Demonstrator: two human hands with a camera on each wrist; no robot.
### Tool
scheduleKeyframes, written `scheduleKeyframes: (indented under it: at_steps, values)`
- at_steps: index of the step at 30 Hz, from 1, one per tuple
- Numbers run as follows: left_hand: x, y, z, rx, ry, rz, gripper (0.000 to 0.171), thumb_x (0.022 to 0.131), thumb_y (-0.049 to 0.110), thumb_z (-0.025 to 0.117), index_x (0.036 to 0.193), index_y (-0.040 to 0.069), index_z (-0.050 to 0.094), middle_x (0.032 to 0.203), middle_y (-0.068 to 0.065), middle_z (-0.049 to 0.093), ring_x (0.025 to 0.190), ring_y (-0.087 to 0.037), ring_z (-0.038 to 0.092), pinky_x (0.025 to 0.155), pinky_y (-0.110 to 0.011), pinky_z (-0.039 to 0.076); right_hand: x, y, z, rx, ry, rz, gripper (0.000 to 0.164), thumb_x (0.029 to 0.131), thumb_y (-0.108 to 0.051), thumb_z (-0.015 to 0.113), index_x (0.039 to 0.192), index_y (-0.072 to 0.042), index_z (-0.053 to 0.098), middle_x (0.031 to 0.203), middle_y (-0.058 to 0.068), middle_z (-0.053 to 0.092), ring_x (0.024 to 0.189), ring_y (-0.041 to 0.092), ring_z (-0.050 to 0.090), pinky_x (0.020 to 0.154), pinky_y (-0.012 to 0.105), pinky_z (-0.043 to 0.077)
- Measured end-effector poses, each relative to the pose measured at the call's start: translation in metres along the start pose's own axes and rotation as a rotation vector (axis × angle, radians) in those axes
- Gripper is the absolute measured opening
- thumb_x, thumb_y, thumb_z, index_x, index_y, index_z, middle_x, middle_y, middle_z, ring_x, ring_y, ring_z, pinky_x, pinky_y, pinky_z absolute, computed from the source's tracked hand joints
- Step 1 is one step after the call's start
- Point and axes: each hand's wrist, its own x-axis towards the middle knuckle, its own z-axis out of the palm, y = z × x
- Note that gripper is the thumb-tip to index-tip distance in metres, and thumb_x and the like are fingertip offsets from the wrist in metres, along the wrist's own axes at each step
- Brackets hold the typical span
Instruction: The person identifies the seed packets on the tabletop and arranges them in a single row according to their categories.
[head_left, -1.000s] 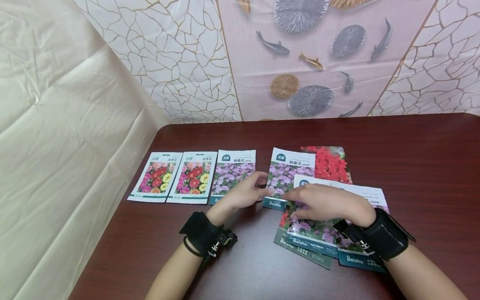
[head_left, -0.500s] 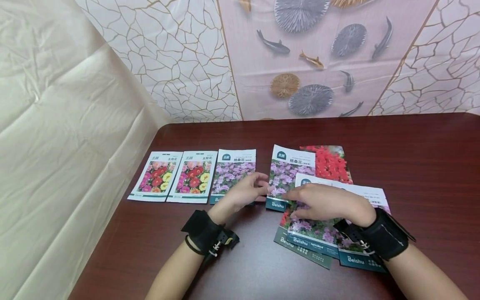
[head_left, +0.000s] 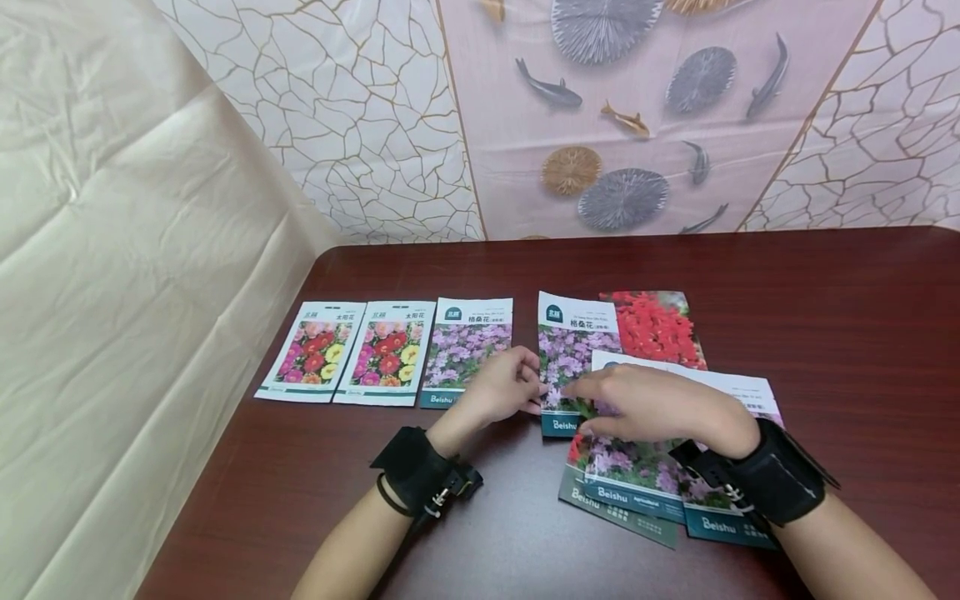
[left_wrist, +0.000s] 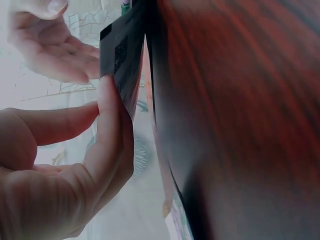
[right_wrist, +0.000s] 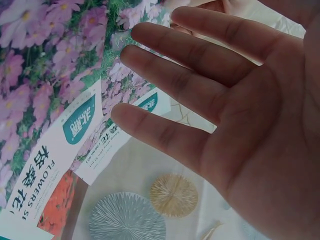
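Observation:
My left hand (head_left: pixel 504 385) pinches the left edge of a purple-flowered seed packet (head_left: pixel 573 342). In the left wrist view the packet's dark underside (left_wrist: pixel 119 52) stands tilted off the table against my fingers. Over a loose pile lies my right hand (head_left: pixel 648 404), palm down, its fingers extended; the right wrist view shows them spread and straight. Its index fingertip reaches the held packet's lower right. Beneath that hand are purple-flowered packets (head_left: pixel 633 467) and a packet with a dark green bottom band (head_left: pixel 637 523). The hand covers much of the pile.
On the left, two multicoloured-flower packets (head_left: pixel 313 352) (head_left: pixel 386 352) and one purple-flowered packet (head_left: pixel 467 342) lie in a row. A red-flowered packet (head_left: pixel 656 327) sticks out behind the pile. The brown table (head_left: pixel 465 550) meets a patterned backdrop (head_left: pixel 375 125) at the back.
The held purple-flowered packet has turned upright, its bottom edge shifting toward me. My left hand moved slightly right. The pile's lower packets slid a little right; my right hand barely moved.

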Motion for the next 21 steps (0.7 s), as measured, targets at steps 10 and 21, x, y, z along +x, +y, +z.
scheduleKeyframes:
  at_steps: [10, 21]
  values:
    - [-0.008, 0.005, -0.002, 0.139, 0.083, 0.097, 0.009, 0.089, -0.001, 0.052, 0.098, 0.0, 0.054, 0.082, -0.007, 0.057, 0.057, -0.015, 0.061, 0.056, -0.028, 0.053, -0.004, -0.001, -0.008, -0.077, 0.237, 0.095, 0.018, 0.086, -0.021, 0.065, 0.099, -0.008, 0.066, 0.084, -0.003, 0.063, 0.072, 0.008, 0.059, 0.063, 0.03, 0.049]
    - [-0.024, 0.022, -0.03, 0.241, 0.249, 0.201, 0.008, 0.089, 0.001, 0.056, 0.097, 0.0, 0.056, 0.084, -0.009, 0.057, 0.063, -0.015, 0.058, 0.054, -0.023, 0.049, -0.006, 0.013, -0.015, -0.003, 0.49, 0.272, 0.007, 0.087, -0.011, 0.062, 0.08, -0.008, 0.061, 0.066, -0.002, 0.052, 0.055, 0.012, 0.041, 0.056, 0.031, 0.034]
